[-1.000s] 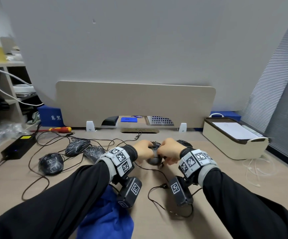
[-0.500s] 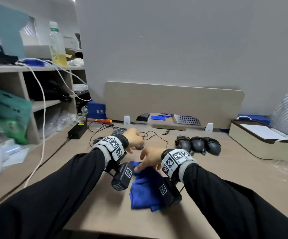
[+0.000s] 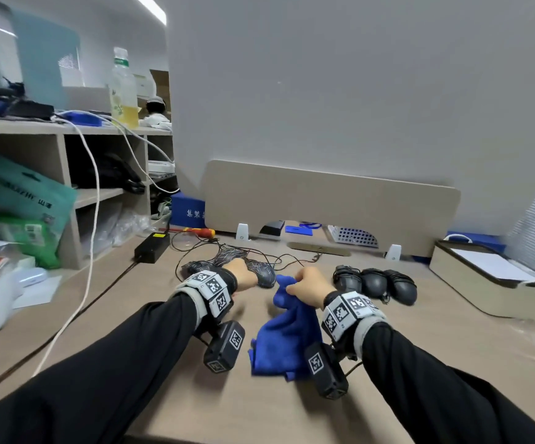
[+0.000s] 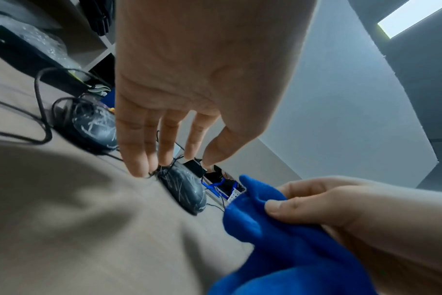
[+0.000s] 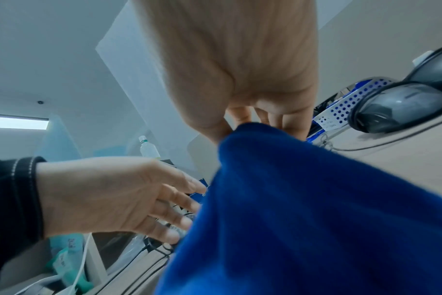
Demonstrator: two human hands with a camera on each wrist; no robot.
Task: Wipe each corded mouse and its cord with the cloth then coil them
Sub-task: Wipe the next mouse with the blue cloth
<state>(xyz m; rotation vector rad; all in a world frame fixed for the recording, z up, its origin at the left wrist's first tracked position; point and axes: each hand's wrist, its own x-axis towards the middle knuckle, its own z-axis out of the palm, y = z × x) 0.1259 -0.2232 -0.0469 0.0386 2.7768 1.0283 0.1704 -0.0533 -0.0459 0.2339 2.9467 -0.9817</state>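
Your left hand reaches forward, palm down, fingers straight and spread. Your right hand is curled into a fist, thumb pressed against the forefinger, wrist raised.

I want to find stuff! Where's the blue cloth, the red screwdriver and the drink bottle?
Blue fabric cloth [image 3: 287, 334]: head view, middle of its hanging folds.
Red-and-yellow-handled screwdriver [image 3: 199, 232]: head view, on its handle.
Clear plastic bottle of yellow drink [image 3: 124, 94]: head view, on its body.

My left hand covers part of the patterned mouse; its cord blurs, perhaps under my fingertips.
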